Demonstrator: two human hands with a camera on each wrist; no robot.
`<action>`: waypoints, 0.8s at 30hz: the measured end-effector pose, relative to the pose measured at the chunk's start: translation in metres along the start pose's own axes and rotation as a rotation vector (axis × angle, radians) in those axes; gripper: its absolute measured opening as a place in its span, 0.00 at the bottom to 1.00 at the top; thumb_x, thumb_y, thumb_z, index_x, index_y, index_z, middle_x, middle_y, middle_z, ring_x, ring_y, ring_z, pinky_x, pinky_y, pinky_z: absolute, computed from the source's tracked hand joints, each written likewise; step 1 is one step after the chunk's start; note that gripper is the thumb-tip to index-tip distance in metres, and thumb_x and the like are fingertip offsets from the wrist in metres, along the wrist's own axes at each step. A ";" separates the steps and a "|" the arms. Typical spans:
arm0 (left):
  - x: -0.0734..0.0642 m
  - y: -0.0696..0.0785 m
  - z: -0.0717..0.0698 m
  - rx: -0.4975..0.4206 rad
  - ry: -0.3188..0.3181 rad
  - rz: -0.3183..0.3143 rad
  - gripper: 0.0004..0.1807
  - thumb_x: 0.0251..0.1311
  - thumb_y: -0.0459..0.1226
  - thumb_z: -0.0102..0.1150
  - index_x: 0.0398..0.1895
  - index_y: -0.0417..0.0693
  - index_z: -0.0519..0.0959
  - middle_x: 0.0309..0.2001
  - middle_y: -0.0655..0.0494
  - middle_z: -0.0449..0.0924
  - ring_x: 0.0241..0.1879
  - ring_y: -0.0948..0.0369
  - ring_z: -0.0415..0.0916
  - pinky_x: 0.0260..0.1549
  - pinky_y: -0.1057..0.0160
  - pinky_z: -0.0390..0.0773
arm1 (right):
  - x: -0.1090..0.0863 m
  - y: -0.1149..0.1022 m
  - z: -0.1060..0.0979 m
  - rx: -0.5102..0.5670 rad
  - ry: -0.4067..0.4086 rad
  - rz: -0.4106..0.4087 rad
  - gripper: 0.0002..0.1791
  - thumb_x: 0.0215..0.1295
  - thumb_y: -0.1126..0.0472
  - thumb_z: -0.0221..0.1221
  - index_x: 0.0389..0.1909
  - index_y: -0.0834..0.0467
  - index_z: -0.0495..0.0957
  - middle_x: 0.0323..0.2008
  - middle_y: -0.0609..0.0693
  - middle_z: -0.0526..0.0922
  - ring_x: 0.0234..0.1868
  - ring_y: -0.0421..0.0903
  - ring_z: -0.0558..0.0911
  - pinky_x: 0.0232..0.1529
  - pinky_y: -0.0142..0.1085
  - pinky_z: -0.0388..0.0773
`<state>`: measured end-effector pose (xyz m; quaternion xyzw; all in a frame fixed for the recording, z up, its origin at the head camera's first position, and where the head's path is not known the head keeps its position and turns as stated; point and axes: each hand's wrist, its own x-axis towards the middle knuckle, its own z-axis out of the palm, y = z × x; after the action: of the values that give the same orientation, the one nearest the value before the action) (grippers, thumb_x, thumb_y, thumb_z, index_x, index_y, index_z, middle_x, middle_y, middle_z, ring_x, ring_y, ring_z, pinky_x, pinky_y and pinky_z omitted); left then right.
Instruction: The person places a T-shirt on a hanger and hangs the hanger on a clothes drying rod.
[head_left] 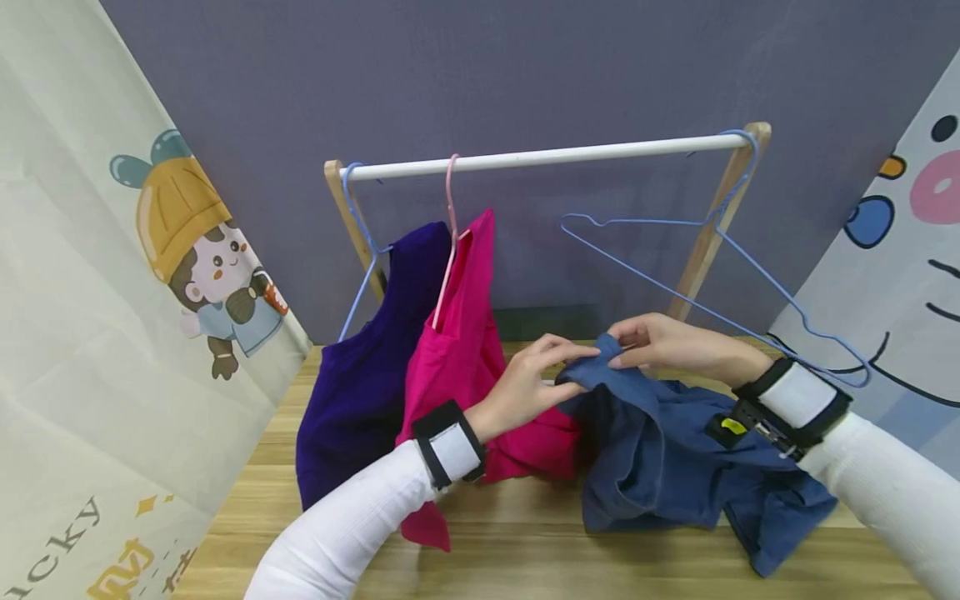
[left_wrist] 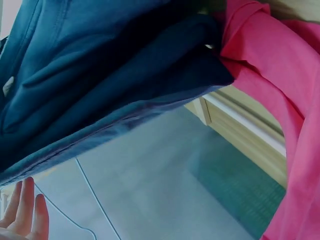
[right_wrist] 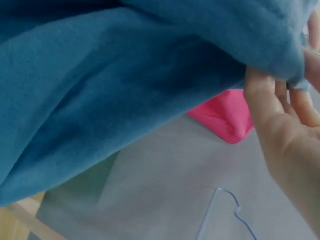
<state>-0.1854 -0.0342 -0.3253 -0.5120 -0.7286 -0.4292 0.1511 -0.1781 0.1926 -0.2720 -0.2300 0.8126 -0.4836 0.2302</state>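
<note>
A dark blue garment (head_left: 697, 442) is lifted at its upper edge, while the rest spreads in folds over the wooden table. My left hand (head_left: 534, 379) pinches this edge between thumb and fingers, in front of the pink garment. Close beside it, my right hand (head_left: 660, 340) grips the same raised part with thumb and fingertips. In the right wrist view the blue cloth (right_wrist: 125, 90) drapes away from the fingers. Its long hem crosses the left wrist view, with some fingers (left_wrist: 22, 210) just under it. Folds hide part of the garment.
A white rail (head_left: 555, 157) on wooden posts stands behind. From it hang a purple garment (head_left: 367, 375) on a blue hanger, a pink garment (head_left: 465, 358) on a pink hanger, and a bare blue hanger (head_left: 637, 221) at right, whose lower end overlaps my right forearm.
</note>
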 end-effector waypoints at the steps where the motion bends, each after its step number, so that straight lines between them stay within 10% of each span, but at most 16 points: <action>1: 0.000 0.000 0.000 0.007 0.003 0.008 0.16 0.48 0.31 0.63 0.44 0.43 0.79 0.39 0.52 0.72 0.41 0.64 0.71 0.39 0.74 0.71 | 0.002 0.002 0.001 0.029 -0.007 0.006 0.11 0.61 0.62 0.53 0.40 0.66 0.70 0.36 0.53 0.77 0.34 0.44 0.76 0.30 0.33 0.73; 15: 0.002 0.001 0.001 0.017 0.010 -0.183 0.03 0.54 0.30 0.57 0.31 0.40 0.77 0.29 0.53 0.79 0.25 0.66 0.70 0.27 0.76 0.69 | 0.013 0.032 0.027 0.091 0.082 0.042 0.20 0.64 0.58 0.50 0.50 0.70 0.66 0.43 0.56 0.76 0.42 0.46 0.77 0.41 0.39 0.75; 24: 0.003 -0.003 0.000 0.076 0.019 -0.294 0.02 0.55 0.32 0.56 0.30 0.41 0.75 0.27 0.53 0.79 0.23 0.65 0.71 0.25 0.74 0.69 | -0.005 0.033 0.065 -0.207 0.436 -0.062 0.14 0.64 0.60 0.51 0.44 0.67 0.71 0.29 0.53 0.77 0.27 0.45 0.76 0.29 0.39 0.76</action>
<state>-0.1890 -0.0323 -0.3249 -0.3896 -0.8099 -0.4237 0.1128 -0.1408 0.1658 -0.3285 -0.1673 0.8809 -0.4426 0.0096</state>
